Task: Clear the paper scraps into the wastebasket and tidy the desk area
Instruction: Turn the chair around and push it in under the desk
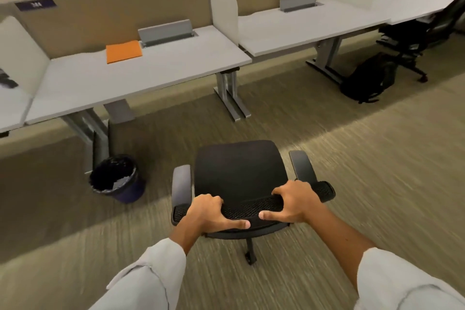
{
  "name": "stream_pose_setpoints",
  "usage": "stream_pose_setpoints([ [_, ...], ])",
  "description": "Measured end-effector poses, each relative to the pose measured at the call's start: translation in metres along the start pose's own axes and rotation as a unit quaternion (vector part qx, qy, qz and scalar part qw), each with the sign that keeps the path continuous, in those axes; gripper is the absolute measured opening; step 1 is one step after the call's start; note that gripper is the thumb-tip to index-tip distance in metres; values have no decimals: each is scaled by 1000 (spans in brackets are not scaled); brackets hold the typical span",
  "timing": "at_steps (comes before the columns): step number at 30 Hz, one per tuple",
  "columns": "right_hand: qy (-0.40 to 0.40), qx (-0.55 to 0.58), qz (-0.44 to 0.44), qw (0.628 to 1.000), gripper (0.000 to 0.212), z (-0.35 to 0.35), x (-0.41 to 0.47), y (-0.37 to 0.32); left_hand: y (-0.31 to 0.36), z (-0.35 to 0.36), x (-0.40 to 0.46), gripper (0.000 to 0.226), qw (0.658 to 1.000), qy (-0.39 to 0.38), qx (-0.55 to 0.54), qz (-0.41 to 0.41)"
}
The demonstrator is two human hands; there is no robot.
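A black office chair (239, 171) stands on the carpet in front of me, its seat facing the desks. My left hand (214, 214) and my right hand (292, 202) both grip the top of its mesh backrest. A dark wastebasket (125, 190) with a black liner and pale paper inside sits on the floor to the left, beside a desk leg. The grey desk (151, 70) behind it carries an orange folder (123, 51). The carpet looks motion-blurred.
A second desk (302, 33) stands to the right, split off by a white divider (224, 14). A black backpack (367, 79) lies on the floor by its leg. Another black chair (417, 38) is at the far right. Tan partition panels back the desks.
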State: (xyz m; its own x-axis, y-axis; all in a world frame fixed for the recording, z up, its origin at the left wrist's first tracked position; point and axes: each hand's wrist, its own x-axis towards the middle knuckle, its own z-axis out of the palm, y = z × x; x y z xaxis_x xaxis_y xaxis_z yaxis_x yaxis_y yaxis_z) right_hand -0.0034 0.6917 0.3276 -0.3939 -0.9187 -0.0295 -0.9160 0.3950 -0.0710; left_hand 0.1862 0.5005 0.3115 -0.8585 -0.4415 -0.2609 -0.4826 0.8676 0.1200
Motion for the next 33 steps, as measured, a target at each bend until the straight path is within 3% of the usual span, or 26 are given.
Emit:
stream_pose_setpoints([
  [6,31,-26,1,999,99,5,-34,-3,25,23,-49,109,998,13,-26,-47],
  [17,14,-9,-13,1000,103,12,-93,-65,15,51,-143,101,995,34,-50,-80],
  [22,13,11,-54,998,95,14,-125,-71,17,64,-196,91,982,153,-32,-108],
  [31,4,0,-28,1000,84,11,-146,-80,-25,54,-238,75,983,182,-34,-15],
  [33,3,9,-16,1000,92,13,-144,-89,-35,48,-234,78,985,164,-42,-20],
])
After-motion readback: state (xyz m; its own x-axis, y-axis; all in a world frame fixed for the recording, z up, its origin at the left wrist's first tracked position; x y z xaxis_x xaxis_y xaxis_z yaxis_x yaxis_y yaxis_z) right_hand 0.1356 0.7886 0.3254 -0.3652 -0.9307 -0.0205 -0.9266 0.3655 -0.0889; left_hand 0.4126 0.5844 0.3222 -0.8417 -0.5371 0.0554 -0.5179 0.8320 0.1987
